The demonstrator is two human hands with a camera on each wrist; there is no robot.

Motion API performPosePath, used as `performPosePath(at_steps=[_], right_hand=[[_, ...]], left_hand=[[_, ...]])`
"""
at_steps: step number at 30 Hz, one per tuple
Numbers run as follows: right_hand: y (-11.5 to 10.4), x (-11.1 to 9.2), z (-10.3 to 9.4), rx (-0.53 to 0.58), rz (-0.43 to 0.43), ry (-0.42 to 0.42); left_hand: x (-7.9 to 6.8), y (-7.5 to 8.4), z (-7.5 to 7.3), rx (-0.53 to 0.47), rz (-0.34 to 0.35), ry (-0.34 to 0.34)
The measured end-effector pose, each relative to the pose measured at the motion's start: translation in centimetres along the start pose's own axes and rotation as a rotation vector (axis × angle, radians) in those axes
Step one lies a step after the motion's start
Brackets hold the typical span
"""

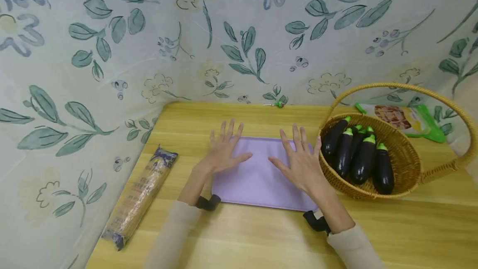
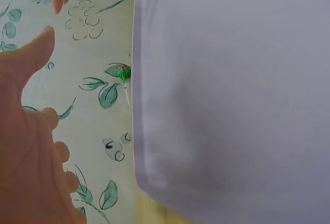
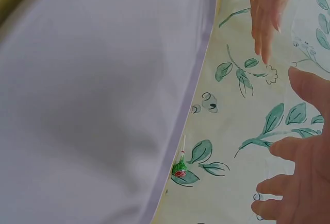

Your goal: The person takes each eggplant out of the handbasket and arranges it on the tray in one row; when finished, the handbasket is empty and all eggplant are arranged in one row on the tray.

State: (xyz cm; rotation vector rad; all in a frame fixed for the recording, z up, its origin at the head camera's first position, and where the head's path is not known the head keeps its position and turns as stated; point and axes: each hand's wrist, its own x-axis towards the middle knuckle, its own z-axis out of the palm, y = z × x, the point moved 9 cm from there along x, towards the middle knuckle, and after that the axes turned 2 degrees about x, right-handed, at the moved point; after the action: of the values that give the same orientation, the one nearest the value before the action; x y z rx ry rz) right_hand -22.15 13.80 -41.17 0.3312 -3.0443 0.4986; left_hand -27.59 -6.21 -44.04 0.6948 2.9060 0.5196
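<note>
Tray (image 1: 257,184) lay at twelve o'clock under left hand (image 1: 224,151) and right hand (image 1: 302,163), both spread, holding nothing; I judged it light, stiff, slick, best gripped by its edges at nine and three.

The left hand (image 1: 224,155) and right hand (image 1: 304,167) spread their fingers (image 1: 297,138) over the tray (image 1: 257,182) on the counter (image 1: 261,235); a packet (image 1: 143,198) lay left, a basket (image 1: 407,165) of eggplants (image 1: 363,163) right, a lollipop (image 1: 280,104) far.
</note>
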Motion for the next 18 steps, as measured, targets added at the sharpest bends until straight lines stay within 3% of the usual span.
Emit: performPosePath(at_steps=[6,18], right_hand=[[0.1,-0.3,-0.4,0.002,0.003,-0.009],[1.1,-1.8,-2.6,0.056,0.033,-0.032]], left_hand=[[-0.8,-2.3,0.2,-0.033,-0.02,-0.062],[-2.8,-5.3,1.8,-0.252,-0.011,-0.256]])
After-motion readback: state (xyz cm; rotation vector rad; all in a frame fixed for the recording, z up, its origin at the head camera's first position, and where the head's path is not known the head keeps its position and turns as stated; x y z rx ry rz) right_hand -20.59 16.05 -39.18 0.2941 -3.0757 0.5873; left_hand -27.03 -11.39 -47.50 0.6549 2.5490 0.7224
